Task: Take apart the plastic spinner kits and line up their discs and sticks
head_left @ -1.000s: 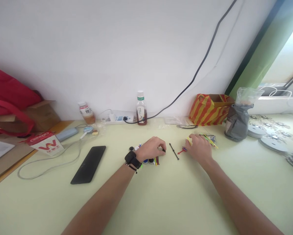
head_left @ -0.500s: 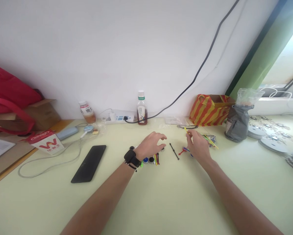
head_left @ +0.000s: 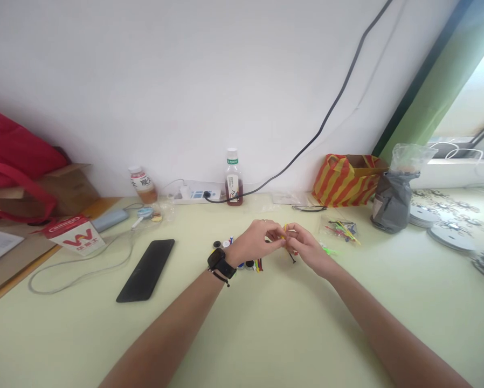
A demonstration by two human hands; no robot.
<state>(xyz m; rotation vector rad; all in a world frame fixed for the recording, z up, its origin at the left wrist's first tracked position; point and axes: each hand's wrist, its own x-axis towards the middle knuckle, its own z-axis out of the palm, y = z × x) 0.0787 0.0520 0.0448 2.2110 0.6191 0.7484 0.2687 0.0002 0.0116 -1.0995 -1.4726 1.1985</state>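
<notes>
My left hand (head_left: 259, 241), with a black watch (head_left: 218, 262) on its wrist, meets my right hand (head_left: 304, 249) over the table. A thin yellow plastic piece (head_left: 284, 230) is pinched between the fingertips of both hands. Beneath them a black stick-like piece (head_left: 292, 260) pokes out, mostly covered. Around and under my left hand lie small round pieces, among them a black one (head_left: 216, 244) and a white one (head_left: 226, 244), and several coloured strips (head_left: 258, 264). A bright green piece (head_left: 329, 251) lies beyond my right hand.
Coloured sticks in a clear bag (head_left: 345, 230) lie to the right. A black phone (head_left: 147, 270) rests at left. Along the wall stand a tea bottle (head_left: 234, 180), a power strip (head_left: 201, 194) and a striped bag (head_left: 339, 182). White discs (head_left: 452, 238) are stacked at far right.
My right hand has moved left with the yellow piece to meet my left hand. The left fingers have closed on it. The green piece at right is now uncovered.
</notes>
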